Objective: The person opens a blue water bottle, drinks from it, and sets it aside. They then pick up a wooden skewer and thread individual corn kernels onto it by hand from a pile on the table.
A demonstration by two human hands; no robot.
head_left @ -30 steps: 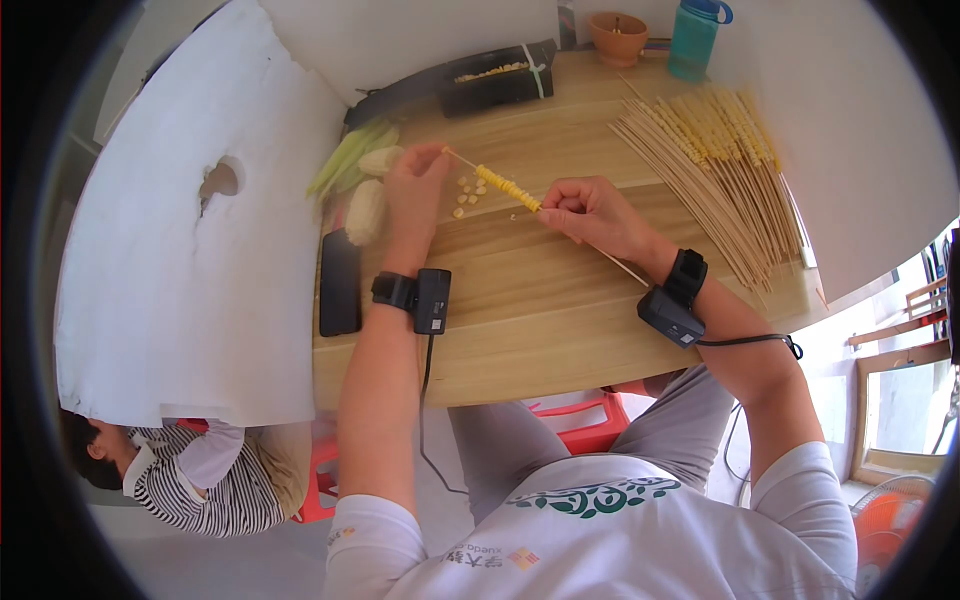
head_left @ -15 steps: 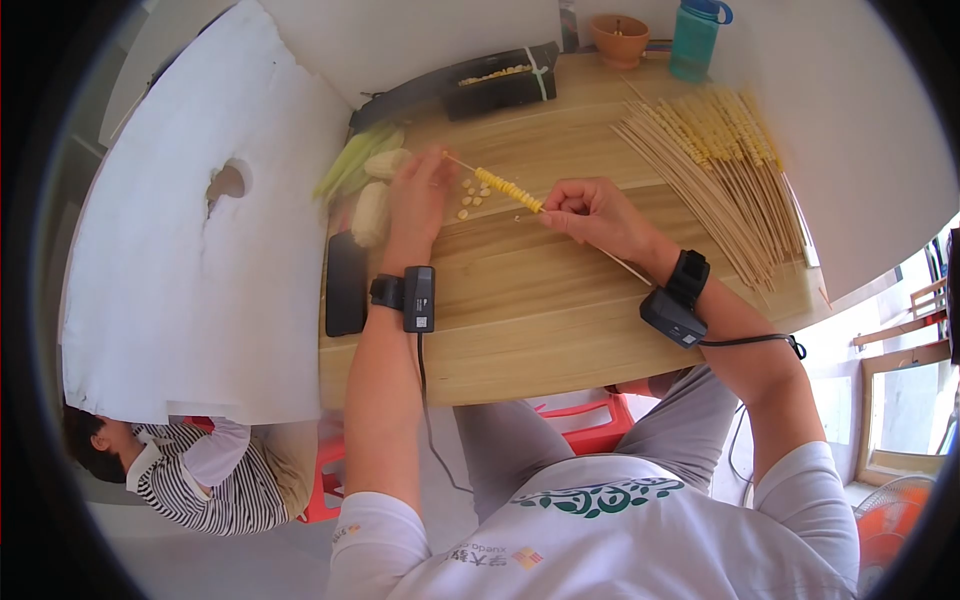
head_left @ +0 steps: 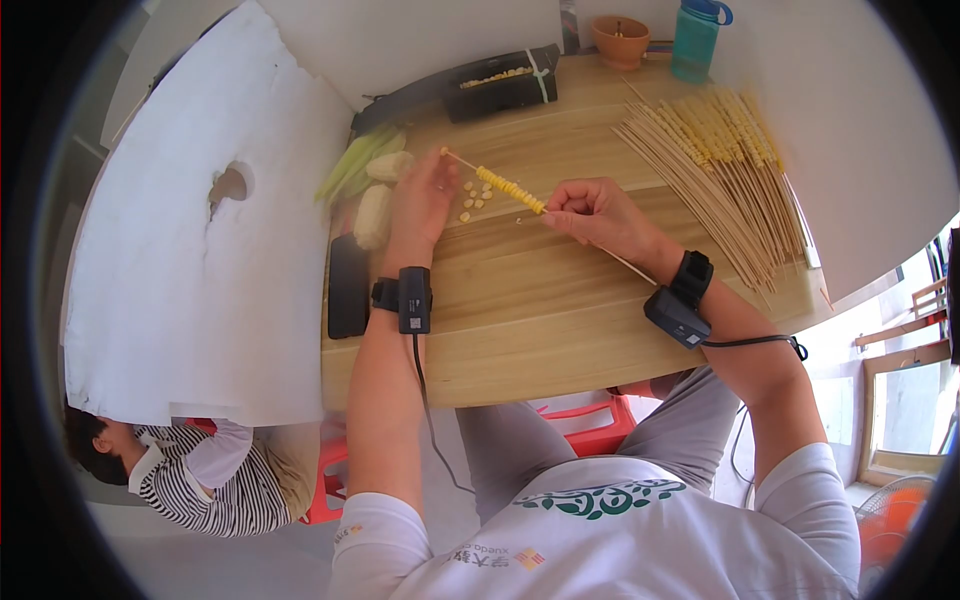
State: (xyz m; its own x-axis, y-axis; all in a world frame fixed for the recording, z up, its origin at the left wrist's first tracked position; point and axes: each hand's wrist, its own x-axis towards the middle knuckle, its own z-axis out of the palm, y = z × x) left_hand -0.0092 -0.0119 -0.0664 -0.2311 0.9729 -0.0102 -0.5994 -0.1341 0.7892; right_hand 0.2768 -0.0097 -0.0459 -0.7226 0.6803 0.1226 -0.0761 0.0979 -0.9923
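Observation:
My right hand [head_left: 598, 215] pinches a thin wooden skewer [head_left: 627, 265] just below its row of threaded yellow corn kernels [head_left: 511, 189]. The skewer slants up to the left, and a single kernel [head_left: 444, 152] sits at its tip, apart from the row. Close beside that tip is my left hand [head_left: 425, 195], slightly blurred, its fingers loosely apart and bent. Several loose kernels [head_left: 474, 200] lie on the wooden table [head_left: 520, 300] to the right of my left hand. Two pale corn cobs [head_left: 373, 215] lie to its left, partly behind it.
Bare and corn-threaded skewers [head_left: 715, 175] lie in a pile at right. A black box with kernels [head_left: 500, 95], a clay pot [head_left: 621, 42] and a teal bottle [head_left: 695, 42] stand at the back. Green husks [head_left: 360, 160] and a black phone-like slab [head_left: 348, 287] lie left. A person [head_left: 200, 470] sits beyond the white panel [head_left: 190, 270].
My left fingers have drawn slightly down from the skewer's tip, leaving the kernel there in plain view. My right hand and the skewer have hardly moved.

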